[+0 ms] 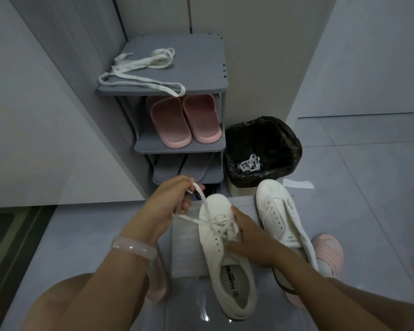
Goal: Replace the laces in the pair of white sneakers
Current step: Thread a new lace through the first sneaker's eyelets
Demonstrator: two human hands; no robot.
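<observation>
A white sneaker (pixel 221 256) lies toe-away on a pale sheet on the floor. A white lace (pixel 207 211) is threaded through its front eyelets. My left hand (pixel 170 204) grips this lace and holds it up to the left of the toe. My right hand (pixel 246 240) holds the shoe at its eyelet row, thumb on the crossed lace. The second white sneaker (pixel 280 213) lies to the right with only a short piece of lace near its toe. Loose white laces (pixel 141 70) lie on top of the grey shoe rack (pixel 201 68).
Pink slippers (pixel 185 120) sit on the rack's middle shelf. A bin with a black bag (pixel 261 144) stands right of the rack, with a crumpled white lace (pixel 250 163) inside. My feet in pink slippers (pixel 328 254) flank the shoes. Walls close in on the left.
</observation>
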